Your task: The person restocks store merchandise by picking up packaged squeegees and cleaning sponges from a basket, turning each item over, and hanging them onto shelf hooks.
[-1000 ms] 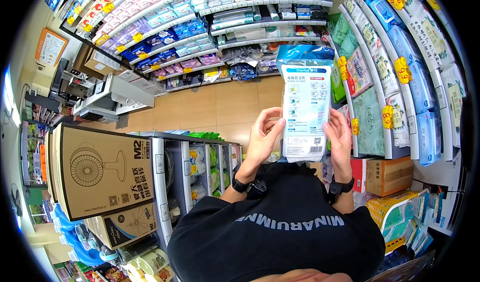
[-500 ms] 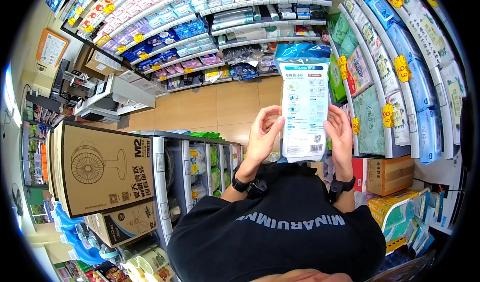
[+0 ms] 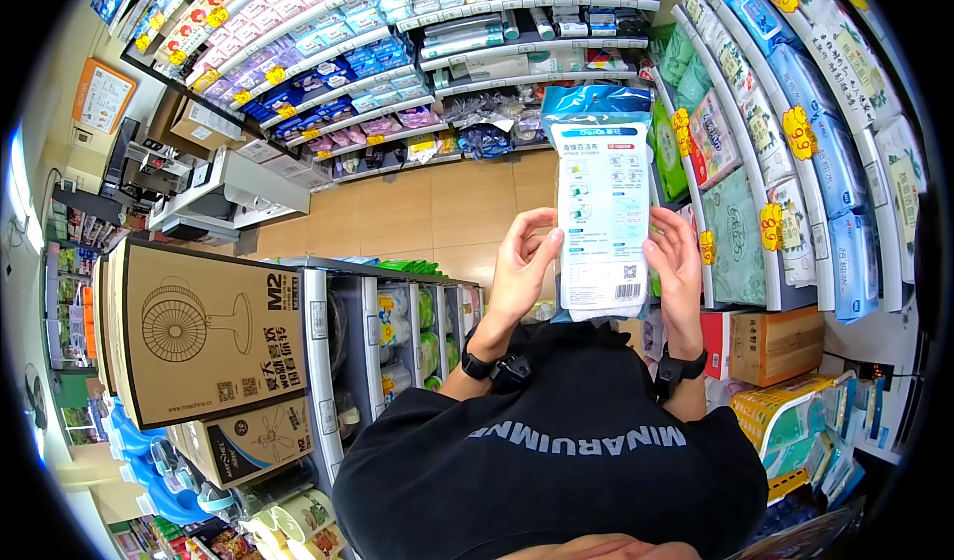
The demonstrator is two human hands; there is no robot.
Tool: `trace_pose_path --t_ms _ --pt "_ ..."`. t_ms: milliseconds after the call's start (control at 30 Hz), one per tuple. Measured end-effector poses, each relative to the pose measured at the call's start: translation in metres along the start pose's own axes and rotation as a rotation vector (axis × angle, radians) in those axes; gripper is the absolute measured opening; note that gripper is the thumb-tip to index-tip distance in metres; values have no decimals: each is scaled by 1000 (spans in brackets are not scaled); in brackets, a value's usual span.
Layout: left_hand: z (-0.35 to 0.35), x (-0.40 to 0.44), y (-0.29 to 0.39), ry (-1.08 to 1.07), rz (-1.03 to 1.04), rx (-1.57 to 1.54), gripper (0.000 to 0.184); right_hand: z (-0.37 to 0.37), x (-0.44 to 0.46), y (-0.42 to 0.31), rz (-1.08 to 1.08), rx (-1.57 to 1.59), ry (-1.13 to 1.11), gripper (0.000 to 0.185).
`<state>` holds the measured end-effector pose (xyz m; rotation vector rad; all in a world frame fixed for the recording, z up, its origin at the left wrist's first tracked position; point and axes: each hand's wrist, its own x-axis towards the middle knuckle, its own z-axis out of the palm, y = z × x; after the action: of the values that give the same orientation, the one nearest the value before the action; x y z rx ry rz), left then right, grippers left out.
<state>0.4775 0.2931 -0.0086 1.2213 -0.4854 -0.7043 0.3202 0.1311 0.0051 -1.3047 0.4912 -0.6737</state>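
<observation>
Upright in front of my chest is a blue and white pack of sponge scourers [image 3: 603, 212], its printed back with small pictures and a barcode turned toward me. My left hand [image 3: 529, 264] grips the lower left edge, thumb on the front and fingers behind. On the opposite edge, my right hand [image 3: 676, 267] holds the pack the same way. The fingertips behind it are hidden. Both wrists wear dark bands.
A cardboard fan box [image 3: 204, 331] stands on a shelf unit at my left. Stocked shelves [image 3: 537, 53] run along the back, over a tiled floor [image 3: 437, 202]. Tissue packs [image 3: 735, 232] fill the right-hand shelves, with a brown carton [image 3: 777, 346] below.
The pack's top has shifted very slightly to the left. Both hands keep their hold and have hardly moved.
</observation>
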Motion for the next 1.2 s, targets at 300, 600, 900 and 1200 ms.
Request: trace_pose_path --t_ms 300,600,900,1200 --pt "-5 -1 1 11 8 43 33 3 -2 0 16 16 -20 50" --pt "-9 -1 -2 6 13 39 32 5 -3 1 26 16 -20 51" --pt "-13 -1 -4 -3 6 11 29 5 -6 1 31 25 -32 52" --pt "-11 -3 -1 -13 3 11 28 5 -9 2 30 17 -24 52"
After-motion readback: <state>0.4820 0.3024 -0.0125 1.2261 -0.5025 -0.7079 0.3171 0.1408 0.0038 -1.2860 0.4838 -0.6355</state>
